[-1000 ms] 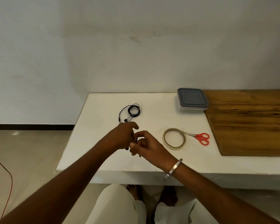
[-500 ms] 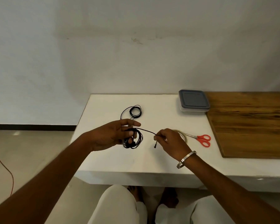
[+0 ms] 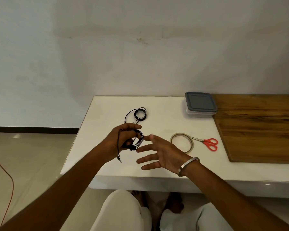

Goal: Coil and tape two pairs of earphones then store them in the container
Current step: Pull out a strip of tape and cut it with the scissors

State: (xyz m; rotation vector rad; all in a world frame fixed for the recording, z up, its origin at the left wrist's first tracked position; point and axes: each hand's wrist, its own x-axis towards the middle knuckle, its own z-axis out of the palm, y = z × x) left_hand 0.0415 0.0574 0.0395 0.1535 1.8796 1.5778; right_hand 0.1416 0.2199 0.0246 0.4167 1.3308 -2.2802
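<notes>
My left hand [image 3: 122, 139] grips a coiled pair of black earphones [image 3: 138, 140] above the white table [image 3: 157, 117]; the plug end dangles down beside my wrist. Just right of it, my right hand [image 3: 158, 152] is spread open, palm toward the coil, holding nothing. A second pair of black earphones [image 3: 138, 115] lies loosely coiled on the table behind my left hand. The roll of clear tape [image 3: 182, 142] lies flat to the right, partly behind my right hand. The clear container with a grey lid [image 3: 200, 104] sits shut at the back.
Red-handled scissors [image 3: 207, 142] lie right of the tape. A wooden board [image 3: 260, 127] covers the table's right part. A wall stands close behind. An orange cable [image 3: 7, 177] runs over the floor at left. My knees show under the front edge.
My right hand let go of the cable end it was pulling and spread open. The plug end now hangs from my left hand, which keeps the coil.
</notes>
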